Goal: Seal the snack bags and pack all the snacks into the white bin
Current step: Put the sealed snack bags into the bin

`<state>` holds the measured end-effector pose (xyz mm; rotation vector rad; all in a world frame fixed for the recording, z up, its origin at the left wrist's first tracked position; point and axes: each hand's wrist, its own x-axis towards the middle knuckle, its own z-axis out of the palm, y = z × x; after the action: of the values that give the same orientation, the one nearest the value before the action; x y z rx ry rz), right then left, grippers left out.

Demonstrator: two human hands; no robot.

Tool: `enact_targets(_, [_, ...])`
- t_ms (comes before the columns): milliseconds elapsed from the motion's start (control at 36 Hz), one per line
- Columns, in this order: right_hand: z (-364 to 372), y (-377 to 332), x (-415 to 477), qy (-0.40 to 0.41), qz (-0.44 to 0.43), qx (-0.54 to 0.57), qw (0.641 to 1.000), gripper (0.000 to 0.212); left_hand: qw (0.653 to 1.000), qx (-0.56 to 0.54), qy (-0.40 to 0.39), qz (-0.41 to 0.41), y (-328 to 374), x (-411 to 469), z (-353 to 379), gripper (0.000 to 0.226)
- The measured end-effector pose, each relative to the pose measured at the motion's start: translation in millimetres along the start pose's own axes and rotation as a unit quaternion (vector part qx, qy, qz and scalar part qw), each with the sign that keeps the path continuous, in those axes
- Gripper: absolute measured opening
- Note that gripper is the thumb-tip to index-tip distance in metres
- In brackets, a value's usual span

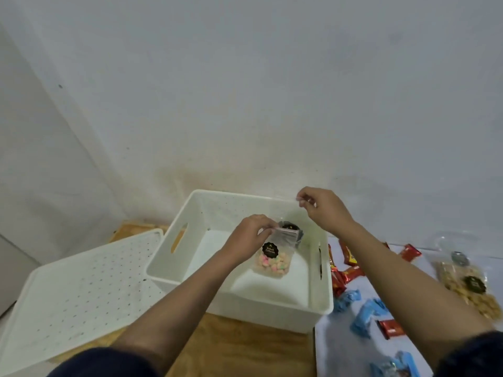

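A clear snack bag [272, 261] with pastel candies and a black round label hangs over the white bin [174, 270]. My left hand [251, 238] pinches the bag's top left corner. My right hand [324, 210] is raised above the bin's far right corner and pinches a thin clear strip or edge of plastic. Behind the bag, inside the bin, a second dark-labelled bag [292, 229] shows partly. Whether the held bag's top is sealed is not visible.
The bin's white perforated lid [76, 292] lies to the left on the wooden table. On a pale cloth to the right lie red wrappers [351, 268], blue wrappers [367, 317] and a clear bag of beige snacks [468, 284]. A wall stands close behind.
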<state>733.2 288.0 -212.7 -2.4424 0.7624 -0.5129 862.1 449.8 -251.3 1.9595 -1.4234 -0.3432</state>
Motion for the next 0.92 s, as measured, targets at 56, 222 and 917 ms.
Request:
enact_targets(56, [9, 13, -1, -0.026, 0.015, -0.029, 0.999, 0.014, 1.000, 0.001, -0.025, -0.006, -4, 3, 17, 0.022])
enact_targets(222, [23, 46, -4, -0.057, 0.037, -0.016, 0.998, 0.023, 0.997, -0.005, -0.077, 0.003, -8, 15, 66, 0.028])
enact_targets(917, [40, 76, 17, 0.015, 0.033, -0.094, 0.995, 0.023, 0.987, -0.054, 0.136, -0.068, -17, 62, 105, 0.016])
